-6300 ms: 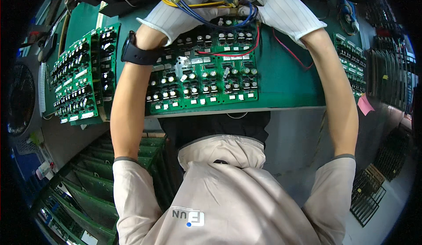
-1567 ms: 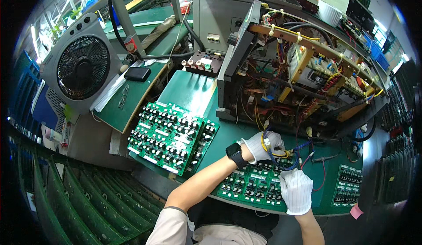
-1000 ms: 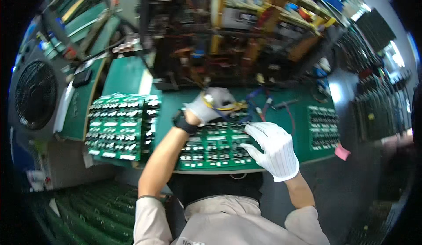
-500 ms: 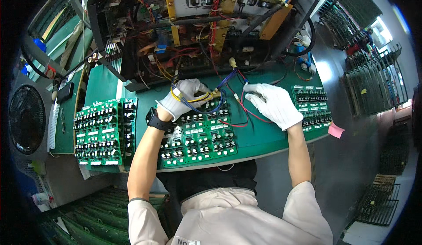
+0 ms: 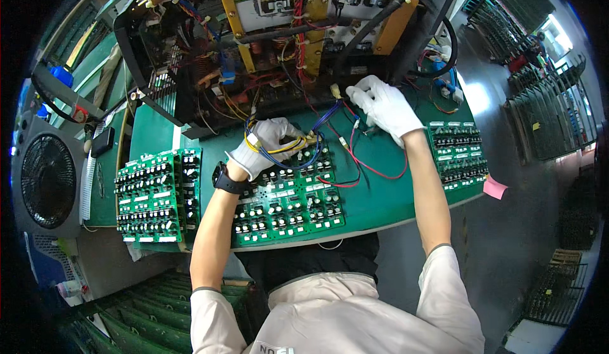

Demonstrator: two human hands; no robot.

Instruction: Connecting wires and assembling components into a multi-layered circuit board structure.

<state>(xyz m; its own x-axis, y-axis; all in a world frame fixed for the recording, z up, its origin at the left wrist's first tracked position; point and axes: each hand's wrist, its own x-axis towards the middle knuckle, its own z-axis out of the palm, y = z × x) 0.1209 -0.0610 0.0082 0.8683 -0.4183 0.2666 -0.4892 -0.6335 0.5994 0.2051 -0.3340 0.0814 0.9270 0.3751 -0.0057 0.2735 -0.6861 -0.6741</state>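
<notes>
My left hand, in a white glove, is closed on a bundle of blue and yellow wires by a small connector, over the middle green circuit board. My right hand, also gloved, is at the lower front of the open electrical unit. Its fingers are bent together beside a cream plug; what they hold, if anything, is hidden. A red wire loops across the green mat below that hand. Purple wires run between the plug and the connector.
More circuit boards lie left and right on the green bench. A pink note sticks out at the bench's right edge. A fan stands at the left, and racks line the right side.
My right hand has moved up and away from me, from above the mat to the unit's lower front. The red wire loop has widened to the right. My left hand stays on the wires.
</notes>
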